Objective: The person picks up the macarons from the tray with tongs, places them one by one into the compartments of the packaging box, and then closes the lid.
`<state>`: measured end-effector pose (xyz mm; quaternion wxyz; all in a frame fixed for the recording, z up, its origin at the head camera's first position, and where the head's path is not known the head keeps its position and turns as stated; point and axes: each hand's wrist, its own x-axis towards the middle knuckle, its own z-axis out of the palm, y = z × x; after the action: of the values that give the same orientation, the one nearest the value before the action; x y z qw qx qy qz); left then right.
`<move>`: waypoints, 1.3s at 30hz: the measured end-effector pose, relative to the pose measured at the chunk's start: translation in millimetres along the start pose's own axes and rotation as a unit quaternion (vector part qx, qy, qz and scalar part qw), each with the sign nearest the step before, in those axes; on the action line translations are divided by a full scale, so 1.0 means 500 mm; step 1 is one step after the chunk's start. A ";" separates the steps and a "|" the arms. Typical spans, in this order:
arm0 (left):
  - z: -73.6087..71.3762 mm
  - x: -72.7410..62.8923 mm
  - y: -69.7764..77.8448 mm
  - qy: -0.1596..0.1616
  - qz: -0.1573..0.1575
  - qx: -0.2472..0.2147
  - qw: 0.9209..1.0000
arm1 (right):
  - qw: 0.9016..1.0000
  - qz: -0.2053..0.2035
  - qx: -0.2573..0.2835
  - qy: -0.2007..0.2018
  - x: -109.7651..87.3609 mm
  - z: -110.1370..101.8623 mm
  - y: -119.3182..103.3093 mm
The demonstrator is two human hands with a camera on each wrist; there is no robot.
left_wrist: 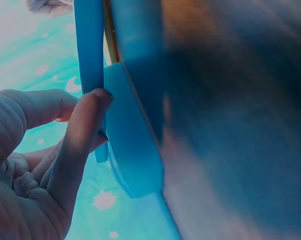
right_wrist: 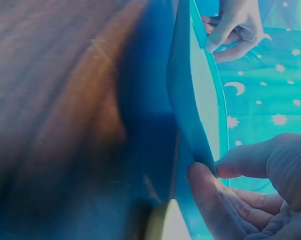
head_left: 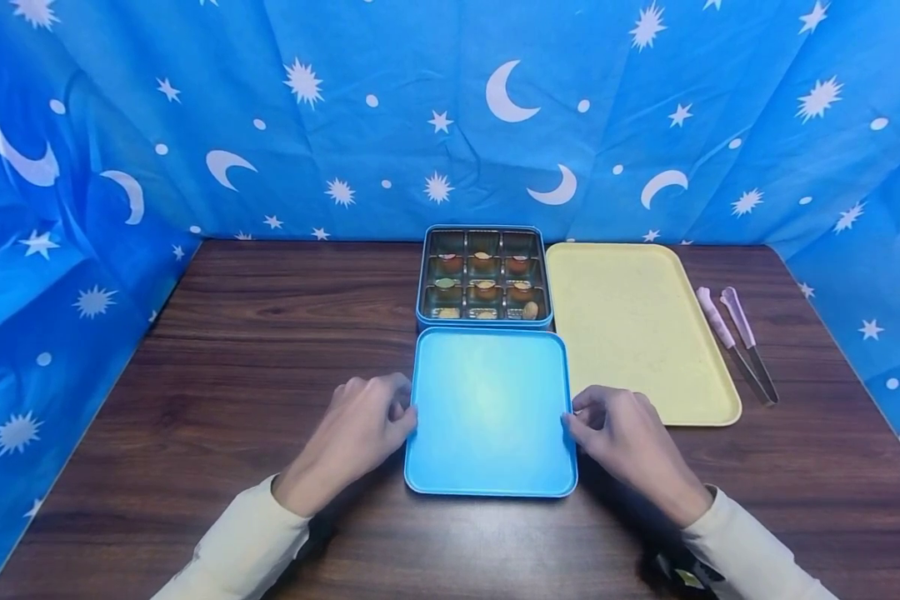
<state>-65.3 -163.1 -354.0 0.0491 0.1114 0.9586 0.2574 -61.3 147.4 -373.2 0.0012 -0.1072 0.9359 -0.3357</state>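
Observation:
In the head view a square blue tin lid [head_left: 487, 417] is held level in front of an open blue tin [head_left: 484, 323]. My left hand [head_left: 367, 417] pinches the lid's left edge between thumb and fingers. On the opposite edge, my right hand [head_left: 621, 425] pinches it the same way. The lid's far edge overlaps the tin's near edge in this view. Inside the tin, a divided insert [head_left: 465, 267] holds several small pieces, with an oval tan piece [head_left: 530, 311] at the front right. The left wrist view shows the lid [left_wrist: 90, 50] edge-on between thumb and fingers.
Right of the tin lies a pale yellow tray [head_left: 630, 333]. Tongs with lilac handles [head_left: 737, 317] rest on the dark wooden table [head_left: 285, 308] beyond the tray's right edge. A blue cloth with moons and stars [head_left: 420, 108] hangs behind and at both sides.

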 end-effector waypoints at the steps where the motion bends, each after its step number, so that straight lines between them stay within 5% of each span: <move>1: -0.003 -0.001 0.003 0.012 0.008 0.005 1.000 | 1.000 -0.006 -0.001 0.007 0.002 -0.004 -0.002; 9: -0.026 0.001 0.025 0.106 0.066 0.008 0.992 | 0.996 -0.051 -0.012 0.078 0.021 -0.035 -0.019; 17: -0.057 0.030 0.034 0.163 0.073 -0.021 0.984 | 0.983 -0.110 -0.021 0.148 0.060 -0.066 -0.035; 27: -0.094 0.090 0.061 0.271 0.106 -0.040 0.956 | 0.963 -0.135 0.010 0.232 0.134 -0.097 -0.050; 33: -0.112 0.118 0.086 0.266 0.090 -0.078 0.957 | 0.953 -0.125 0.046 0.273 0.180 -0.105 -0.054; 39: -0.120 0.136 0.098 0.203 0.070 -0.151 0.965 | 0.961 -0.088 0.107 0.241 0.206 -0.107 -0.061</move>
<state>-131.0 -134.3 -280.0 -0.1485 0.1153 0.8882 0.4193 -159.9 137.2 -305.3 -0.2428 -0.1045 0.8538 -0.4484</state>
